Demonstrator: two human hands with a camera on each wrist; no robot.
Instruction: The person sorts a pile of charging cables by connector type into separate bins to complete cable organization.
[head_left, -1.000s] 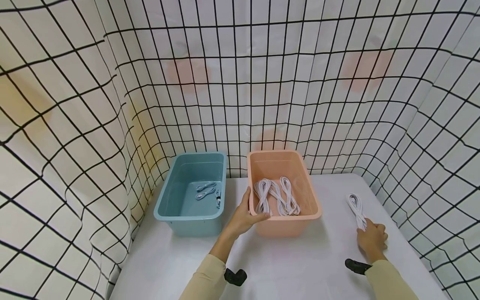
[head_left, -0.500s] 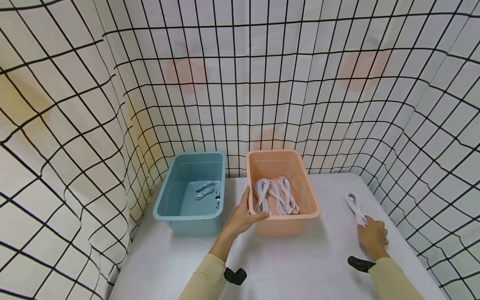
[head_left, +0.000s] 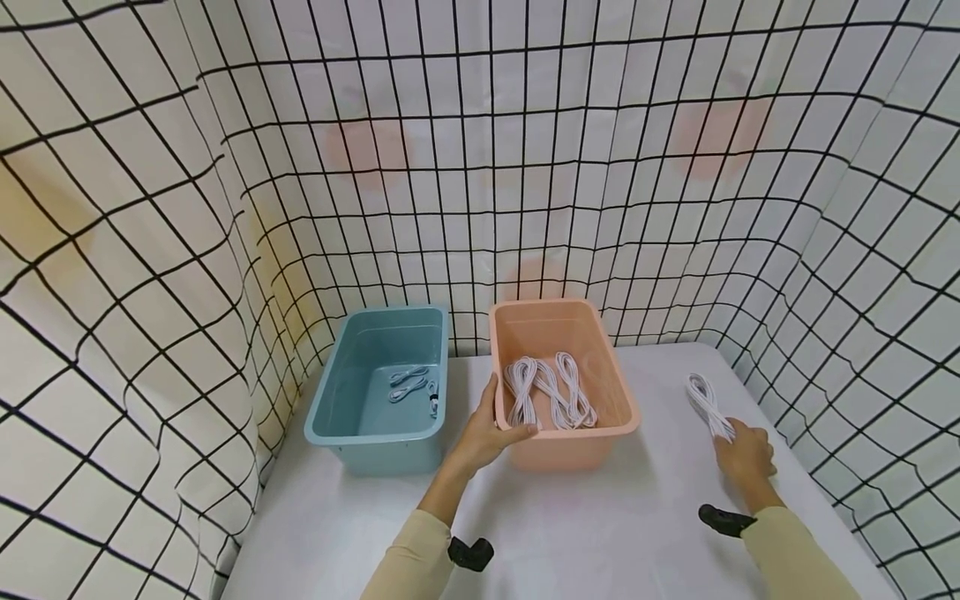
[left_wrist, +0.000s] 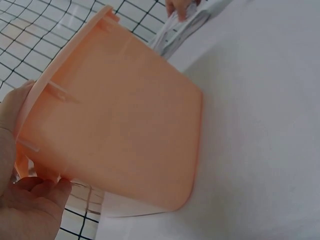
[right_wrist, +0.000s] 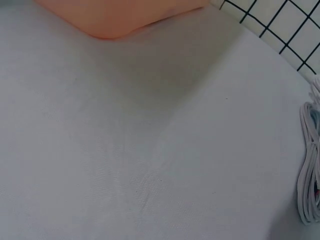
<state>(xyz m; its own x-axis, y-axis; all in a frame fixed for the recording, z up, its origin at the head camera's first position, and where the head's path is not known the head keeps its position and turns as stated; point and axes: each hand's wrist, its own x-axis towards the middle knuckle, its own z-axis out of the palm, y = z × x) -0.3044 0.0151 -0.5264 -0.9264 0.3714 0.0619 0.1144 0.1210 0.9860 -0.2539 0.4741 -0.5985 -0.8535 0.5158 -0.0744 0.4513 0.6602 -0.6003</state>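
Note:
My left hand [head_left: 480, 437] grips the near left corner of the orange plastic bin [head_left: 573, 450], thumb along the front rim and fingers at the left side. In the left wrist view the same bin [left_wrist: 125, 115] fills the middle, with the hand [left_wrist: 35, 210] at its rim. Inside the bin lie several coiled white cables [head_left: 573, 392]. At the right of the table, my right hand [head_left: 745, 458] holds the near end of another white cable bundle [head_left: 705, 400], whose looped end points away. The right wrist view shows that bundle [right_wrist: 311, 170] at its right edge.
A blue plastic bin [head_left: 375, 454] stands left of the orange one, with a few small pale blue cables [head_left: 408, 383] inside. Black netting [head_left: 555, 183] over white walls surrounds the white table [head_left: 585, 533] at the back and both sides.
My right hand has shifted slightly forward, away from me, with the white cable bundle. The left hand keeps its place on the orange bin, and the head view has turned very slightly.

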